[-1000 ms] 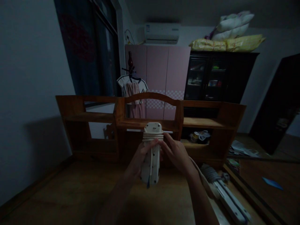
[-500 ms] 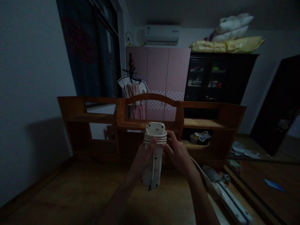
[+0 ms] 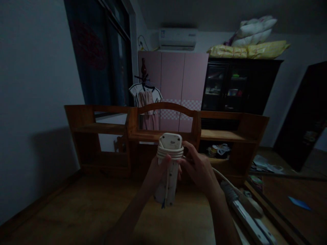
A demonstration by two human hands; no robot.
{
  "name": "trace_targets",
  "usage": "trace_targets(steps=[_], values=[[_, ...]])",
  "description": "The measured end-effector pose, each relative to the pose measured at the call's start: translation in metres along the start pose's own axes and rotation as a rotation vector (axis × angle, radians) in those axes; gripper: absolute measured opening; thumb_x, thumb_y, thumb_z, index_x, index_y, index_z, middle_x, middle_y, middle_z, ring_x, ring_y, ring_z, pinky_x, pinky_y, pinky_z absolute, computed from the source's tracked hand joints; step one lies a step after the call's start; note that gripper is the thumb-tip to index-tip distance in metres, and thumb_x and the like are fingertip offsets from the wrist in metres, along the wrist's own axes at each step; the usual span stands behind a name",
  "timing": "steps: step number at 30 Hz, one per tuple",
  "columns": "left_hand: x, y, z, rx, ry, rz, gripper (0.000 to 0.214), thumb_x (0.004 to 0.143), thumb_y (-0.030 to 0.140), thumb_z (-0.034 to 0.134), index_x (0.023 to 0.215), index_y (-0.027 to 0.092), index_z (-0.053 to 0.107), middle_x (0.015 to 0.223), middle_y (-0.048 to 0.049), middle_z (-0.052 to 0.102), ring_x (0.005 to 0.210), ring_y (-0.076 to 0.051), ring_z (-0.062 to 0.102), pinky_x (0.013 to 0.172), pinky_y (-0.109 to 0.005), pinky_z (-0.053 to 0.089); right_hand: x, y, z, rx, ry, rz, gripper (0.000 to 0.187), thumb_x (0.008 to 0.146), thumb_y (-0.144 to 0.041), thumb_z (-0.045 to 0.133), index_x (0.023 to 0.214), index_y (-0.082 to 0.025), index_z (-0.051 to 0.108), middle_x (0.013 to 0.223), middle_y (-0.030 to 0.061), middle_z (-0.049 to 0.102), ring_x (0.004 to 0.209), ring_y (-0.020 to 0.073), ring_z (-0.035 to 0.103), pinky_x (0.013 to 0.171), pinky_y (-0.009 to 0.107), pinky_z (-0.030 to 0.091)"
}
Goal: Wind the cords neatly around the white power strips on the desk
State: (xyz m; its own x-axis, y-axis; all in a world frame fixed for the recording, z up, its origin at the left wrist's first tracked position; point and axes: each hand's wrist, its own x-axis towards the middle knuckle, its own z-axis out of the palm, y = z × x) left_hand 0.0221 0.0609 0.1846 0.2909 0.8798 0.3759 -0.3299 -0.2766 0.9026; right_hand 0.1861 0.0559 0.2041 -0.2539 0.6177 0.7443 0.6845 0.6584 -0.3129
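Note:
A white power strip [image 3: 171, 185] is held upright in front of me, its screwed side facing me. Several turns of white cord [image 3: 170, 153] wrap around its upper part, and a short end with bluish tips hangs down its face. My left hand [image 3: 156, 174] grips the strip from the left, thumb pressed just below the coils. At the strip's right edge, my right hand [image 3: 200, 169] pinches the cord between thumb and fingers. From there the loose cord passes behind my right wrist and shows again on the right, running down toward the floor.
A wooden shelf unit [image 3: 163, 136] stands right in front. At lower right lie other white power strips [image 3: 247, 217] with a wound grey cord [image 3: 229, 191], beside a raised floor edge [image 3: 273, 212]. A blue sheet [image 3: 298, 202] lies farther right. A wall [image 3: 38, 112] bounds the left.
My right hand has shifted slightly right and down with the cord. The loose cord at right has swung up into a clearer arc. The strip has tilted slightly.

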Motion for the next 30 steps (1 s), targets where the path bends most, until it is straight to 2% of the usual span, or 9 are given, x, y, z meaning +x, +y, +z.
trace_targets(steps=[4, 8, 10, 14, 17, 21, 24, 30], values=[[-0.002, 0.002, -0.002, 0.000, 0.008, 0.022, 0.063, 0.075, 0.068, 0.056, 0.096, 0.009, 0.064, 0.066, -0.0100, 0.069, 0.057, -0.020, 0.066, 0.050, -0.025, 0.048, 0.000, -0.003, -0.001, 0.036, 0.003, -0.014, 0.047, 0.092, -0.040, 0.050, 0.134, -0.022, 0.042, 0.081, 0.0032, 0.066, 0.069, 0.0165, 0.062, 0.062, 0.023, 0.042], [-0.003, 0.003, 0.000, -0.179, -0.005, -0.090, 0.078, 0.078, 0.077, 0.034, 0.095, 0.008, 0.066, 0.065, -0.0116, 0.068, 0.058, -0.022, 0.066, 0.049, -0.026, 0.049, 0.000, -0.004, -0.002, 0.009, -0.002, -0.016, 0.048, 0.093, -0.042, 0.048, 0.136, -0.023, 0.042, 0.087, 0.0053, 0.067, 0.076, 0.0183, 0.064, 0.066, 0.024, 0.043], [-0.002, 0.003, 0.001, -0.270, 0.019, -0.129, 0.079, 0.081, 0.075, 0.028, 0.097, 0.008, 0.066, 0.066, -0.0117, 0.069, 0.058, -0.022, 0.066, 0.050, -0.028, 0.050, 0.000, -0.004, -0.002, -0.018, -0.007, -0.011, 0.048, 0.093, -0.042, 0.047, 0.138, -0.023, 0.041, 0.089, 0.0058, 0.067, 0.077, 0.0190, 0.064, 0.067, 0.025, 0.042], [-0.001, 0.001, 0.004, -0.367, 0.077, -0.145, 0.068, 0.084, 0.067, 0.036, 0.103, 0.009, 0.065, 0.069, -0.0104, 0.070, 0.058, -0.021, 0.066, 0.052, -0.029, 0.050, -0.001, -0.001, -0.003, -0.011, 0.002, 0.013, 0.048, 0.094, -0.043, 0.047, 0.137, -0.024, 0.042, 0.092, 0.0052, 0.068, 0.078, 0.0186, 0.064, 0.068, 0.025, 0.041], [-0.002, -0.002, 0.006, -0.403, 0.055, -0.213, 0.074, 0.081, 0.072, 0.038, 0.104, 0.008, 0.065, 0.070, -0.0114, 0.070, 0.059, -0.022, 0.066, 0.053, -0.029, 0.051, -0.001, 0.002, -0.005, 0.025, 0.007, 0.029, 0.046, 0.094, -0.042, 0.046, 0.136, -0.025, 0.042, 0.092, 0.0034, 0.067, 0.075, 0.0166, 0.062, 0.066, 0.023, 0.040], [-0.002, -0.005, 0.009, -0.425, 0.045, -0.252, 0.082, 0.076, 0.079, 0.036, 0.102, 0.008, 0.066, 0.070, -0.0117, 0.069, 0.061, -0.022, 0.066, 0.055, -0.029, 0.051, 0.000, 0.004, -0.007, 0.030, 0.021, 0.042, 0.045, 0.094, -0.042, 0.045, 0.135, -0.025, 0.043, 0.079, -0.0001, 0.063, 0.063, 0.0135, 0.057, 0.061, 0.021, 0.039], [0.002, -0.009, 0.009, -0.463, -0.015, -0.259, 0.087, 0.074, 0.083, 0.032, 0.100, 0.007, 0.066, 0.070, -0.0124, 0.069, 0.062, -0.022, 0.066, 0.056, -0.030, 0.052, 0.000, 0.006, -0.007, 0.021, 0.028, 0.043, 0.045, 0.094, -0.042, 0.046, 0.135, -0.024, 0.044, 0.075, -0.0010, 0.061, 0.061, 0.0124, 0.055, 0.060, 0.020, 0.039], [0.013, -0.017, 0.000, -0.495, -0.195, -0.224, 0.092, 0.070, 0.087, 0.027, 0.095, 0.006, 0.065, 0.069, -0.0126, 0.066, 0.058, -0.021, 0.064, 0.053, -0.030, 0.052, -0.001, 0.005, -0.008, 0.023, 0.031, 0.026, 0.044, 0.092, -0.042, 0.050, 0.132, -0.023, 0.047, 0.080, 0.0008, 0.064, 0.066, 0.0130, 0.058, 0.060, 0.020, 0.038]])
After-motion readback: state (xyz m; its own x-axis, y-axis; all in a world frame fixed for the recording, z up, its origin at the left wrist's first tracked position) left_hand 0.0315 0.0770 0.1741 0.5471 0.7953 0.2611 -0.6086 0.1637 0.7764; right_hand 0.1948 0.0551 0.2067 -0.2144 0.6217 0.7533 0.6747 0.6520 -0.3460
